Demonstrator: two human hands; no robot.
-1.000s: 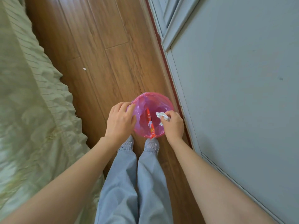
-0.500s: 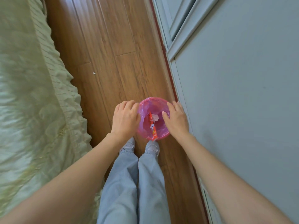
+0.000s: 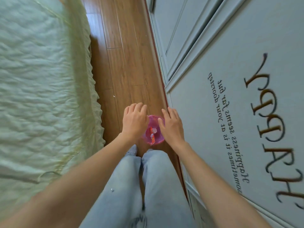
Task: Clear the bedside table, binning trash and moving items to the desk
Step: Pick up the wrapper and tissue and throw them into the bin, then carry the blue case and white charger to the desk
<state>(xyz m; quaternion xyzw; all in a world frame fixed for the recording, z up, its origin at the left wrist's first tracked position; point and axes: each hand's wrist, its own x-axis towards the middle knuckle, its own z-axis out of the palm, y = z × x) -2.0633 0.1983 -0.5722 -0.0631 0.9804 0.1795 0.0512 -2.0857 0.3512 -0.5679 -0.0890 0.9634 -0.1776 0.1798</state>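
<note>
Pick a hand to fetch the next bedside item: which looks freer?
Right hand, probably: it hovers open and empty above the pink-lined bin, while the left hand overlaps the bin's rim, contact unclear. Bedside table is out of view.

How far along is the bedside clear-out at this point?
Done, by the look of it: a white crumpled scrap and a red wrapper lie inside the pink-lined bin on the floor. In hand: nothing; the left hand and right hand are open and empty above the bin. Left: unknown, since neither the bedside table nor the desk is in view.
</note>
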